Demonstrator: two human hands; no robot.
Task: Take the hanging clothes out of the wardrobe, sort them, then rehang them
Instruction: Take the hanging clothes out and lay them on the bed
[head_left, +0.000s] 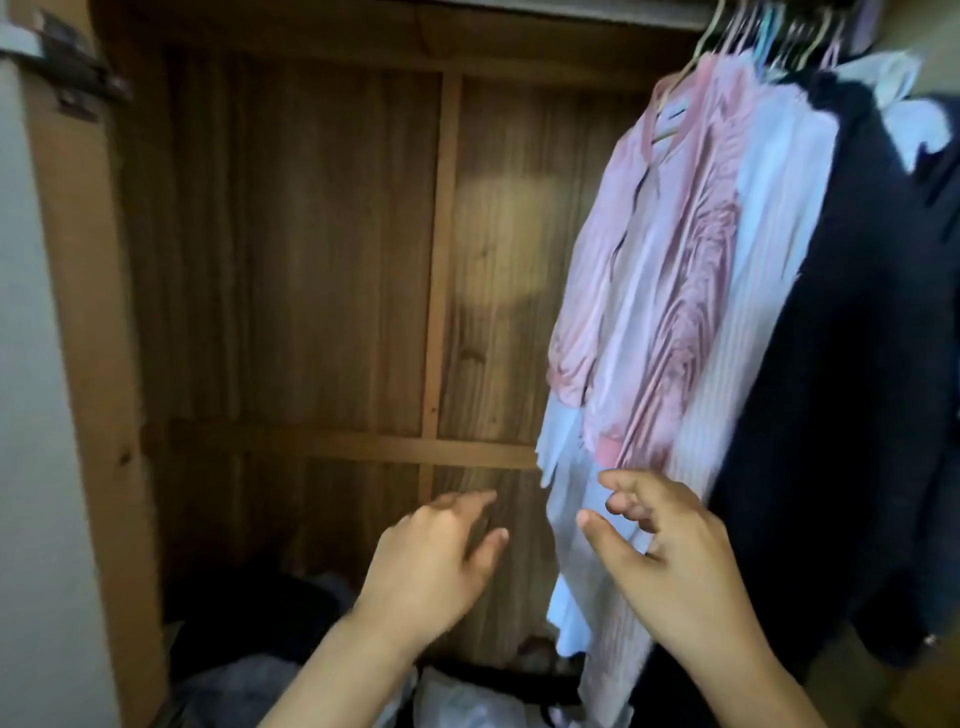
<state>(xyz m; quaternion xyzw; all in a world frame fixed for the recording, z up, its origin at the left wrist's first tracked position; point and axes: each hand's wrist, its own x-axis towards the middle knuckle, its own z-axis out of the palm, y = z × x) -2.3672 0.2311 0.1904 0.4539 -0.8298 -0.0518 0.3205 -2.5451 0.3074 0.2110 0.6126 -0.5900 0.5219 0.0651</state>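
Hands hold nothing: left hand (434, 564) spread, right hand (670, 551) loosely curled just before pale blue garment (571, 519). Clothes hang bunched at wardrobe (311, 249) right: pink top (649, 291), dark coat (841, 364), hangers (769, 36) crowded. Risk: tugging hems could slip garments off, or snag neighbouring hangers.

I take this for a home, a bedroom closet by the look of it; I see a wooden wardrobe (322, 249) with a panelled, grained back wall and pale cross battens; at the upper right, everyday clothes (675, 270) in pink, white and navy hang on thin plastic hangers (769, 36); low down near me, loose garments (249, 675) lie heaped; a plain painted wall (26, 415) stands on the left.
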